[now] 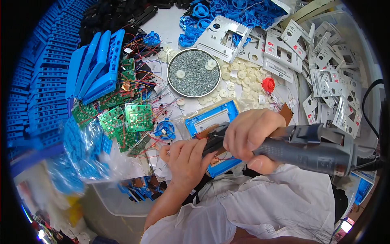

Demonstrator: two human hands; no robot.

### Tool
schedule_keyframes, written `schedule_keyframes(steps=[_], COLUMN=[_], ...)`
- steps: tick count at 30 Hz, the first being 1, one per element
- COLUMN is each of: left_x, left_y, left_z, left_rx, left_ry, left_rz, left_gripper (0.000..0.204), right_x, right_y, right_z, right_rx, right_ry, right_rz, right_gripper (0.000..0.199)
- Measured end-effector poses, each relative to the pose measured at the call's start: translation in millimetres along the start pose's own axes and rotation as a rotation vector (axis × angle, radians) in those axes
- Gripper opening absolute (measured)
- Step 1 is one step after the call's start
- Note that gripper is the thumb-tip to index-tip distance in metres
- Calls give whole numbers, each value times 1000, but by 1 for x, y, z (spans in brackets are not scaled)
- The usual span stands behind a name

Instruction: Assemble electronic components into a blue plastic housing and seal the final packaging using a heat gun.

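My right hand (pixel 254 136) is wrapped round a grey electric screwdriver (pixel 310 149), which lies nearly level with its cable end to the right. Its tip is hidden behind my fingers. My left hand (pixel 186 160) grips a black plastic part (pixel 214 141), thumb and fingers on its near side. Both hands meet over a blue plastic casing (pixel 224 166), which has a pale strip inside its far part; the hands cover its middle. Beside my left hand lie a blue ring-shaped part (pixel 164 129) and thin coloured wires.
A round tin of screws (pixel 194 75) stands beyond the casing, amid cream plastic discs (pixel 243 77). Green circuit boards (pixel 138 118) and blue casings (pixel 99 67) lie left. Silver panels (pixel 325 81) fill the right side. A black cable (pixel 367 91) hangs at far right.
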State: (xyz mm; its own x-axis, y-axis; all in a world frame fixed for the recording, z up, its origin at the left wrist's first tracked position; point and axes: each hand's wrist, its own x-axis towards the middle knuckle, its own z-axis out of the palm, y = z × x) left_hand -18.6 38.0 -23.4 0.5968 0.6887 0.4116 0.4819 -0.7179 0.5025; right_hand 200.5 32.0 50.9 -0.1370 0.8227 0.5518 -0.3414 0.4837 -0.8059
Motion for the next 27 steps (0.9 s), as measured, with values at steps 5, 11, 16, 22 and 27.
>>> schedule_keyframes(steps=[5,11,16,22,27], left_x=[1,1,1,2,-5], left_y=[-3,-5,-6,-7,-15], left_z=[-1,-1,-3,1,7], left_rx=[-44,-53,-68,-60,-102], left_ry=[-19,-15,-15,33,40], left_rz=[-16,-15,-4,43,16], left_gripper=[49,50,51,50,48], right_x=[5,3,3,11,12], right_y=[7,19,21,18,34], right_z=[7,8,10,12,18], right_rx=[-6,-13,-89,-133,-212], right_ry=[13,17,-6,-74,-133], right_rz=[-22,-10,21,7,33], right_gripper=[24,23,22,22,20])
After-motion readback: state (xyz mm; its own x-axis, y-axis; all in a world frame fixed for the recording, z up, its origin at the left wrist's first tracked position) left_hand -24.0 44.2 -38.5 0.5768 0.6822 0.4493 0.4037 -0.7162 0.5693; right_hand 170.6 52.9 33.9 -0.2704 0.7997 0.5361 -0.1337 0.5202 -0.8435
